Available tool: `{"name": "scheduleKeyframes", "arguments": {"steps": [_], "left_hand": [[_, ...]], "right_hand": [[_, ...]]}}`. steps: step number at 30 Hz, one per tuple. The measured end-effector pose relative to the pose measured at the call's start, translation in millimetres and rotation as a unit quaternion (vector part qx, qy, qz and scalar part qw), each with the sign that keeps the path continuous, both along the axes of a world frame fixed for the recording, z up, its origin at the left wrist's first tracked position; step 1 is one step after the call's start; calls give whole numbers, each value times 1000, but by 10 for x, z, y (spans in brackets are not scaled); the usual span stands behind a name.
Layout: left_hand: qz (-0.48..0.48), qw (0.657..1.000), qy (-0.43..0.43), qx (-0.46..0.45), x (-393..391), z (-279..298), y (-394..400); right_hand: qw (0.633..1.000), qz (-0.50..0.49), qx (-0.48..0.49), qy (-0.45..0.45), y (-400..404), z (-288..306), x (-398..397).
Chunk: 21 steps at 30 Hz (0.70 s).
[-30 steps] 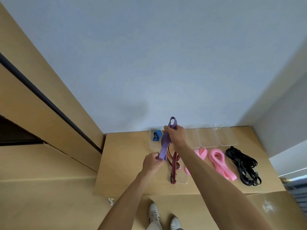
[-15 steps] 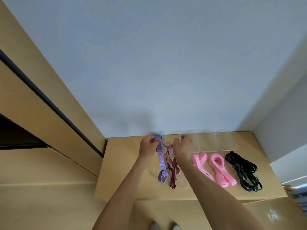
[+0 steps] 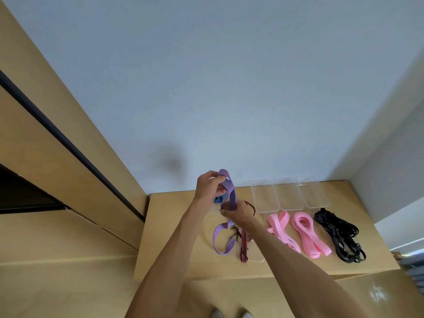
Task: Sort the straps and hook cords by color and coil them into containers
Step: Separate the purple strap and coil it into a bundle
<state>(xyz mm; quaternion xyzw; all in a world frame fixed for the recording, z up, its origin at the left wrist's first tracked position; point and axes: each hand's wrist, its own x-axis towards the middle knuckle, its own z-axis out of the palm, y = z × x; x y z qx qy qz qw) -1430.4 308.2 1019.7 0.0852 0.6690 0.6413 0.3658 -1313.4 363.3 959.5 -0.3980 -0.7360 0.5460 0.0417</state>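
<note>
We were partway through coiling the purple strap (image 3: pixel 231 195), and we take the three clear containers (image 3: pixel 289 195) at the back of the tabletop (image 3: pixel 174 237) as our landmark. Just left of those containers, our left hand (image 3: pixel 209 187) held the strap's upper end raised above the tabletop, its fingers curled round the loop there. Our right hand (image 3: pixel 238 215), lower and nearer us than the containers, pinched the same strap further down its length, fingers clamped on it. The strap's loose tail curved in an open loop on the tabletop, nearer us than the containers and to their left. A small blue coil (image 3: pixel 219 199) showed just behind our left hand, apparently in a container of its own, though we could not tell for certain. A dark red striped strap (image 3: pixel 244 246) lay beside the purple tail, with a thin dark cord tangled over it. In front of the containers lay two pink straps (image 3: pixel 305 232) and, toward their right end, a heap of black hook cords (image 3: pixel 337 235), all unsorted. We judged the next move called for winding the slack tail into a tight coil, keeping tension so it would not spring open.
</note>
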Motion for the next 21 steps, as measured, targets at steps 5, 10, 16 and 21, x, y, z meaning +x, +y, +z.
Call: {"name": "scheduleKeyframes", "arguments": {"steps": [5, 10, 16, 21], "left_hand": [[-50, 996, 71, -14, 2, -43, -114], [-92, 985, 147, 18, 18, -143, -221], [-216, 957, 3, -192, 104, -627, -617], [-161, 980, -18, -120, 98, -716, -763]], "right_hand": [[997, -43, 32, 60, -4, 165, -99], [985, -113, -56, 113, -45, 214, -141], [951, -216, -159, 151, -20, 296, -224], [945, -282, -147, 77, 26, 229, -166]]}}
